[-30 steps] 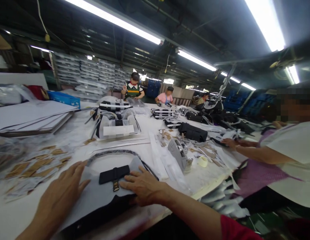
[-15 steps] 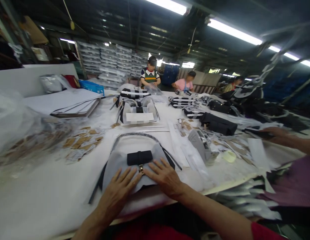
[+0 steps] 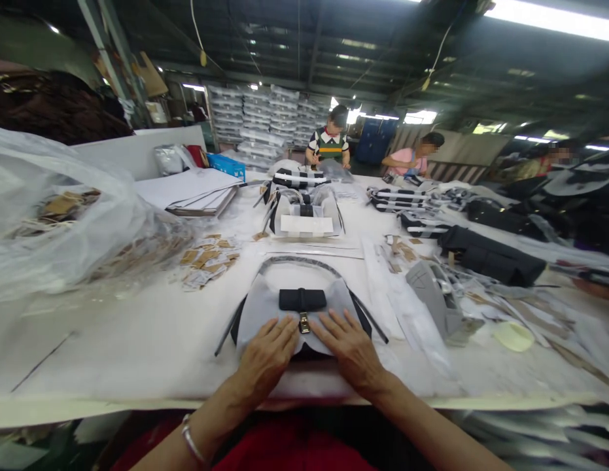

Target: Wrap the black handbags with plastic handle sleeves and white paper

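A dark handbag [image 3: 245,320] lies on the white table [image 3: 137,347] in front of me, its front covered by a pale translucent sheet [image 3: 265,304]. A black wrapped piece [image 3: 302,299] sits at its upper middle, above a gold clasp [image 3: 304,322]. My left hand [image 3: 271,350] rests flat on the sheet left of the clasp, fingers stretched out. On the clasp's right, my right hand [image 3: 352,347] lies flat with its fingers spread. The bag's handle [image 3: 301,260] arches away from me, wrapped in something translucent.
Another wrapped bag [image 3: 307,224] stands farther back. Brown and white tags [image 3: 208,260] lie at left beside a plastic bag [image 3: 63,216]. A grey tape dispenser [image 3: 432,297] and a black roll-shaped bag [image 3: 490,255] are at right. Several people are across the table.
The view has swung left and levelled, so the scene sits farther right. Both hands remain on the bag, a little lower beside the clasp. The hand at far right is mostly out of view.
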Demonstrator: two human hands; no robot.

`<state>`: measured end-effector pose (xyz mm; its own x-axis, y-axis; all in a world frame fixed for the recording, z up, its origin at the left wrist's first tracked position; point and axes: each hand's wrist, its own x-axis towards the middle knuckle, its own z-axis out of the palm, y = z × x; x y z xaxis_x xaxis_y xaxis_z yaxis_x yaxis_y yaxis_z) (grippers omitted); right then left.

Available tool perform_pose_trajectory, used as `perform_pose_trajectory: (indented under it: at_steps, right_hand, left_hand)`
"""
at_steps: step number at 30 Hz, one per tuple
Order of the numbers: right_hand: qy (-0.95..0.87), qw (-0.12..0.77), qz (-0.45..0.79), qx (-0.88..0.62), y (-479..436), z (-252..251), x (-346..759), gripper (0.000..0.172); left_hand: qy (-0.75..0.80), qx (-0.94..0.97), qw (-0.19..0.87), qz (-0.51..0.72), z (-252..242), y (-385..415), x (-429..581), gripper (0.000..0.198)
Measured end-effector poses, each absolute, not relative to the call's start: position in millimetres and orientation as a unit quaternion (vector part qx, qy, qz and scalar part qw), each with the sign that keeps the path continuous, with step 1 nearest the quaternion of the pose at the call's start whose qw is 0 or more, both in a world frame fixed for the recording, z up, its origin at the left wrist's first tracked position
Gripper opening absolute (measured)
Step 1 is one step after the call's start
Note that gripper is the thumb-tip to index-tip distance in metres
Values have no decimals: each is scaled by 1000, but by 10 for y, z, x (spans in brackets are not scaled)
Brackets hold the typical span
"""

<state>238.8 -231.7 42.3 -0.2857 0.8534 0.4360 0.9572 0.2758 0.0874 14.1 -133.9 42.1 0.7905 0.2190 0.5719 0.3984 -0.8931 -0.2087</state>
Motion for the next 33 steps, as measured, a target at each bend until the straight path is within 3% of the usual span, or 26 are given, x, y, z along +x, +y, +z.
perform_pose_trajectory:
  at_steps: [8, 18, 25, 33]
  right_hand:
    - [-788, 130, -102, -593, -2342, 504, 2347, 71]
    - [-769, 133, -80, -619, -2314, 482, 2255, 53]
    - [-761, 184, -133, -607, -2304, 388, 2244, 41]
    - [-767, 219, -159, -581, -2361, 310, 2249, 43]
  left_hand:
    - [-111, -965, 117, -208, 462, -1088, -141, 50]
    - [-190, -945, 133, -229, 497, -1200, -22, 36]
    - [-113, -931, 179, -296, 451, -1357, 234, 55]
    - [-98, -926, 153, -332, 234, -1316, 75, 49]
